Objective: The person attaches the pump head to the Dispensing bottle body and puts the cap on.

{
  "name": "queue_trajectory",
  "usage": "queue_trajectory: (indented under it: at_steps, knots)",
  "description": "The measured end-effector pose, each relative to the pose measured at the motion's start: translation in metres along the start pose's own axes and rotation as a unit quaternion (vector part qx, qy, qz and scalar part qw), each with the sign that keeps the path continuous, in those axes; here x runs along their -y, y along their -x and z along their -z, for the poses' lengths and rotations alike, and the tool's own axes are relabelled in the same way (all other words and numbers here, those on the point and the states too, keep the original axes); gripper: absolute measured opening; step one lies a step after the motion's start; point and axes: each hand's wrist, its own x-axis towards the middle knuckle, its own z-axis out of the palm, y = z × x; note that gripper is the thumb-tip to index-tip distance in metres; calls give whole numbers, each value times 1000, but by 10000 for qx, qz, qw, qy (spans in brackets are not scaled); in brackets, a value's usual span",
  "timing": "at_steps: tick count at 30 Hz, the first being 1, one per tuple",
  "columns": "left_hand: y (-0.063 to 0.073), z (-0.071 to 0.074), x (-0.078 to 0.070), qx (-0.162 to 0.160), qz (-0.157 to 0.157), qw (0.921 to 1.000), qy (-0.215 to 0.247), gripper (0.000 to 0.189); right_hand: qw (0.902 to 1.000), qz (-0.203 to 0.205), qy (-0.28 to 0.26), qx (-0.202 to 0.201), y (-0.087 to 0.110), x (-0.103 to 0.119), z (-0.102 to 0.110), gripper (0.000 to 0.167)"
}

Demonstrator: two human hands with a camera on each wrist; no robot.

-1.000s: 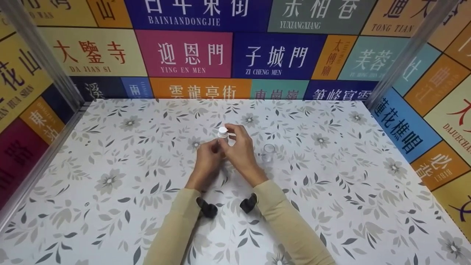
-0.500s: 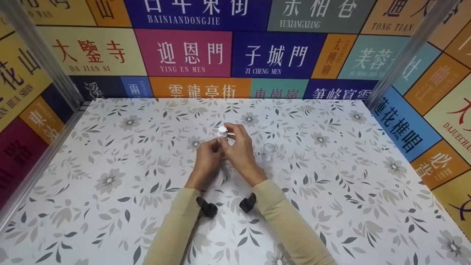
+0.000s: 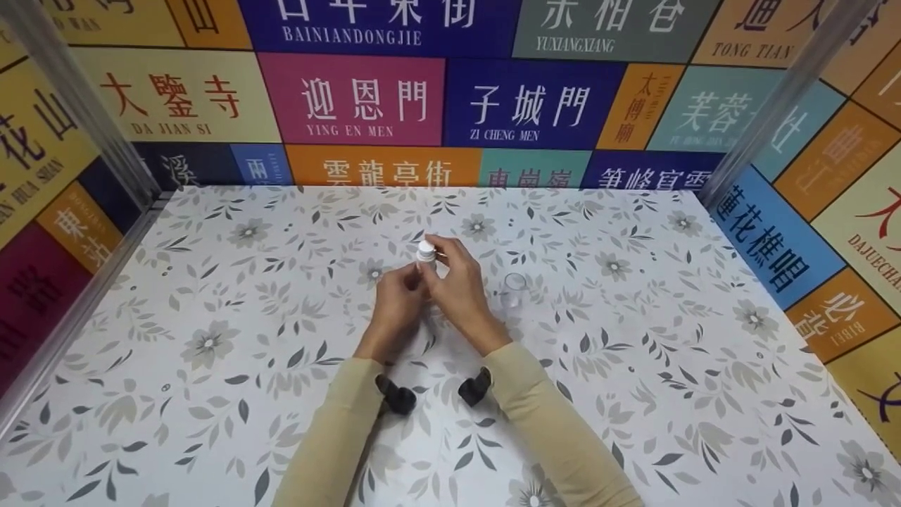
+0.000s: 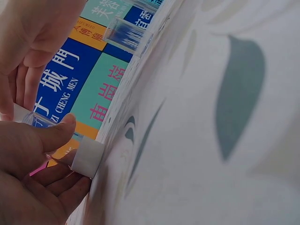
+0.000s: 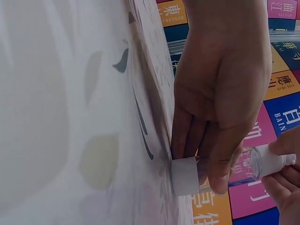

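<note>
Left hand (image 3: 401,299) grasps the clear bottle (image 5: 239,176) above its white base (image 5: 184,176); right hand (image 3: 459,285) pinches its white top (image 5: 268,160). Clear cup (image 3: 512,300) sits on bench (image 3: 669,415), right of both hands.

Multicoloured panels with Chinese characters and Latin lettering cover the back wall (image 3: 352,102), left wall (image 3: 46,190) and right wall (image 3: 845,232) around a white bench (image 3: 176,422) patterned with grey flowers and leaves.
</note>
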Motion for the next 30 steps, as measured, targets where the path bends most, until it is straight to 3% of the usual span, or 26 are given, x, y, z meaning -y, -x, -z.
queue_trajectory:
  at_steps: [7, 10, 17, 24, 30]
  knots:
    - [1, 0, 1, -119, -408, 9987, -269, 14, 9998, -33, -169, -118, -1, -1, 0, 39]
    - [1, 0, 0, -125, -423, 9988, -216, 13, 9998, 9, -135, -121, -1, -1, 0, 38]
    - [1, 0, -1, -58, -243, 9995, -178, 8, 9999, 90, -37, -120, -1, 1, 1, 34]
    - [1, -1, 0, 28, 164, 9997, 179, 21, 9997, -126, -171, -111, -1, 1, 0, 40]
    - [1, -1, -1, 16, 170, 9997, 162, 17, 9999, -60, -125, -61, 0, 0, 0, 40]
